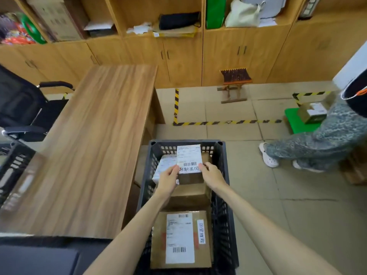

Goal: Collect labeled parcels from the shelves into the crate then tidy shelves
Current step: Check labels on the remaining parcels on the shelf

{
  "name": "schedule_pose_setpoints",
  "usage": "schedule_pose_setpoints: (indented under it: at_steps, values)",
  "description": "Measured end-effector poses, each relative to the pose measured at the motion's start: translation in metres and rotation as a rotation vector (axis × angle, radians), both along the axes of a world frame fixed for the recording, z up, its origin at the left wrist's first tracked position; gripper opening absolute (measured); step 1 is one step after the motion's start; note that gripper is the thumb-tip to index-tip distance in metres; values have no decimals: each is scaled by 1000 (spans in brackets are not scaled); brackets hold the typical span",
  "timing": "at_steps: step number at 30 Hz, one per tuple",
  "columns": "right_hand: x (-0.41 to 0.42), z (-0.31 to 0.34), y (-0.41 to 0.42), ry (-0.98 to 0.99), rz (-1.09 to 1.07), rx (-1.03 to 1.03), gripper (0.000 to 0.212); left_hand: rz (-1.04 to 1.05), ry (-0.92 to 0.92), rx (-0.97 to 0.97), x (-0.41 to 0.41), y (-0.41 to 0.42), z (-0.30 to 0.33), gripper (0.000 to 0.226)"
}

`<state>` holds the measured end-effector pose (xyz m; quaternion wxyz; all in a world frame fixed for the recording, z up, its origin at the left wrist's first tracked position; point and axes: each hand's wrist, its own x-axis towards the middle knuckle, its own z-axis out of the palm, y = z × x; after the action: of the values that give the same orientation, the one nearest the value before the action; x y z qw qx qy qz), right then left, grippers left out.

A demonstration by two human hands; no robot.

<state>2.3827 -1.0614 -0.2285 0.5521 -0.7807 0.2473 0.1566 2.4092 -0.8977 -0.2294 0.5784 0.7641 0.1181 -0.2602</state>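
Two hands hold one labeled parcel over a dark plastic crate (223,175) that stands on the tiled floor (278,195) beside a long wooden surface (89,145). Wooden shelves (202,16) with cupboard doors below line the far wall. A second person in patterned trousers (317,139) stands at right. Nearest in the crate lies a flat cardboard parcel (158,241) with a white barcode label; a white parcel (164,165) sits at the far left. The held brown parcel (189,165), label up, is at the crate's far end. The left hand (167,178) and right hand (212,174) grip its opposite sides, fingers curled against the edges.
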Motion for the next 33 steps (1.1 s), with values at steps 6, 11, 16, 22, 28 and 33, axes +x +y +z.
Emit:
schedule_pose_setpoints:
  at_steps: [6,11,16,22,28,33]
  values:
    - [12,-27,13,31,18,-26,41,-17,68,13,18,13,-33,33]
    - [26,-42,14,53,-25,-51,45,-63,69,37,38,15,-55,37]
    - [34,-47,20,74,-6,-64,46,-85,126,62,50,17,-64,30]
    - [31,-44,23,57,-6,-109,43,-107,121,78,57,27,-63,34]
    - [34,-3,11,-12,88,-214,33,-252,-44,267,67,33,-24,49]
    - [57,63,-5,-166,355,-577,30,-602,-485,710,74,33,55,41]
